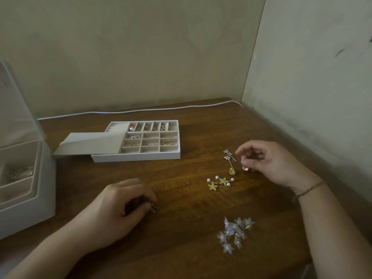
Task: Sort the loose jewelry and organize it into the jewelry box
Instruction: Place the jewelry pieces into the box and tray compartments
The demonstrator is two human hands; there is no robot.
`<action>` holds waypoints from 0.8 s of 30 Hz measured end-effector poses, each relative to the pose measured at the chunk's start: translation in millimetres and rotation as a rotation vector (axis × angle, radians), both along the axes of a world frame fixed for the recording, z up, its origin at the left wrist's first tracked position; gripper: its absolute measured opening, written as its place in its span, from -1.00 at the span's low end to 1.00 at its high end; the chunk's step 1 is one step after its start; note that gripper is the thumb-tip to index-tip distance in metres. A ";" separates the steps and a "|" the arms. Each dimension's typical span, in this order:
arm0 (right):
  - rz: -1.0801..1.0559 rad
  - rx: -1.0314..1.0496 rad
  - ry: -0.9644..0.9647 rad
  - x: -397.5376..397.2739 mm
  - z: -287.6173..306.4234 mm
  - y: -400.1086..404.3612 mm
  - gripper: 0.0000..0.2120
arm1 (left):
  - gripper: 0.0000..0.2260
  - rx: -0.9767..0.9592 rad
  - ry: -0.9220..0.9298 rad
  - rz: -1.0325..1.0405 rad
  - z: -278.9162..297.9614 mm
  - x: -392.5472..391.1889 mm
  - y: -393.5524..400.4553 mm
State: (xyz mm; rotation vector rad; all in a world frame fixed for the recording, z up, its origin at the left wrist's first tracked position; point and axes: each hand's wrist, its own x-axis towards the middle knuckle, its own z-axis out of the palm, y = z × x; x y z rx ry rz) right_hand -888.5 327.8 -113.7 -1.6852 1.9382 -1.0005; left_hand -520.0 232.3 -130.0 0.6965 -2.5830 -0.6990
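A white compartment tray [138,157] lies on the wooden table with small gold and pearl pieces in several cells; a grey insert [88,142] lies tilted over its left side. My left hand [118,204] pinches a small gold piece [155,208] against the table. My right hand [269,160] is curled, its fingertips on a small gold earring [245,168]. Beside it lie silver drop earrings with a yellow stone [230,165], gold flower earrings with pearls [219,183], and white flower earrings [235,233] nearer me.
The white jewelry box [46,178] stands open at the left table edge, with a piece in its upper tray. A white cable [141,111] runs along the back of the table. Walls close the back and right sides.
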 end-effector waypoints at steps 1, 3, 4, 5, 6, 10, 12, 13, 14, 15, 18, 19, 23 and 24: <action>-0.006 -0.009 -0.025 0.5 -0.5 -1.0 -0.72 | -0.82 0.012 -0.006 -0.017 0.5 0.5 -0.5; -0.010 -0.016 -0.059 1.0 -1.9 -2.2 -0.72 | -0.81 0.029 -0.018 -0.046 0.2 1.0 -1.0; -0.010 -0.013 -0.061 1.7 -2.2 -2.4 -0.72 | -0.81 0.029 -0.020 -0.057 -0.1 0.8 -1.1; -0.010 -0.003 -0.049 2.6 -2.7 -2.7 -0.71 | -0.81 0.025 -0.020 -0.065 -0.7 0.4 -0.9; -0.006 0.011 -0.028 3.5 -3.1 -2.9 -0.70 | -0.81 0.015 -0.015 -0.068 -1.4 -0.4 -1.0; 0.025 0.046 -0.018 5.7 -3.2 -2.7 -0.66 | -0.84 0.014 0.014 -0.045 -3.8 -1.5 -3.1; 0.092 0.074 0.018 6.8 -2.3 -0.6 -0.67 | -0.84 0.018 0.024 -0.031 -4.9 -1.2 -4.4; 0.128 0.096 0.053 7.6 -1.7 0.7 -0.67 | -0.84 0.021 0.028 -0.026 -5.5 -1.2 -4.8; 0.161 0.117 0.079 8.7 -0.9 1.7 -0.66 | -0.84 0.024 0.032 -0.023 -6.0 -1.1 -5.3; 0.190 0.135 0.087 9.8 0.3 2.5 -0.64 | -0.84 0.027 0.033 -0.022 -6.9 -0.9 -5.6; 0.256 0.174 0.066 10.8 4.2 5.1 -0.51 | -0.84 0.026 0.024 -0.026 -8.7 -0.9 -7.2; 0.277 0.187 0.085 10.5 5.2 5.8 -0.48 | -0.84 0.028 0.022 -0.027 -9.2 -0.7 -7.5; 0.285 0.229 0.124 8.5 5.8 6.8 -0.49 | -0.84 0.025 0.013 -0.042 -11.0 -0.2 -9.3; 0.272 0.231 0.120 8.2 5.4 6.5 -0.52 | -0.83 0.025 0.012 -0.046 -11.3 0.0 -9.7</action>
